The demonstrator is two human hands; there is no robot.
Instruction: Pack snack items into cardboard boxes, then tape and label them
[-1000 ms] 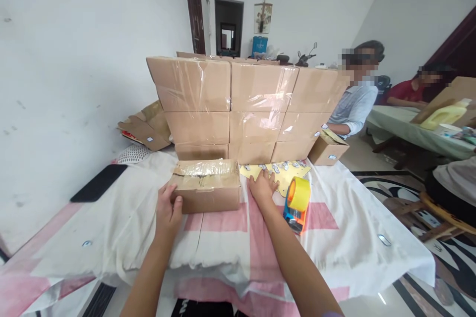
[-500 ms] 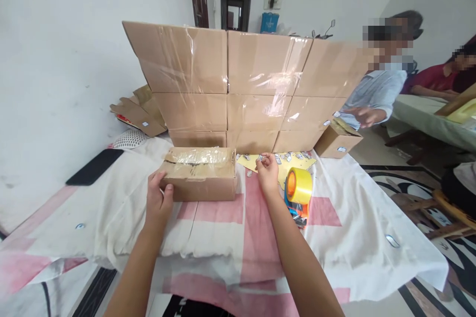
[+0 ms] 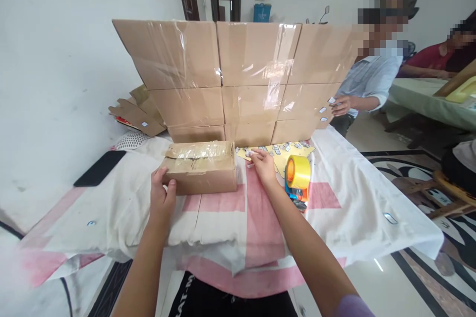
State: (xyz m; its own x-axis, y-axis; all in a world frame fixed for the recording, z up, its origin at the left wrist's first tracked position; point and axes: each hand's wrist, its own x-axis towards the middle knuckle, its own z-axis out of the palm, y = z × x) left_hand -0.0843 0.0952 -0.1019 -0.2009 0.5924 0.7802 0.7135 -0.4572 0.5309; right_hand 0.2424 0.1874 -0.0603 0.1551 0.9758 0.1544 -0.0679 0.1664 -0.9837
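Note:
My left hand (image 3: 162,192) grips the left end of a closed cardboard box (image 3: 206,182), thumb on its front. Clear tape runs along the box's top. Over a yellow sheet (image 3: 293,151) strewn with small white stickers, my right hand (image 3: 265,164) is closed in a pinch. A small pale piece, apparently a sticker (image 3: 249,153), shows at its fingertips. Right of that hand stands a roll of yellow tape (image 3: 302,172) on top of a blue and orange item (image 3: 297,195). Behind both hands rises a wall of stacked, taped cardboard boxes (image 3: 253,104).
A black phone-like slab (image 3: 99,168) and opened cardboard (image 3: 143,114) lie at the left. The pink and white tablecloth (image 3: 223,228) hangs over the front edge. Beside the stack's right end, a person's hand (image 3: 341,105) is near small labels (image 3: 323,110). Another person sits farther right.
My right hand has turned leftward, its fingertips now lower over the stickers. The other person's hand has come to the stack's right side, and the small box there is gone from its spot.

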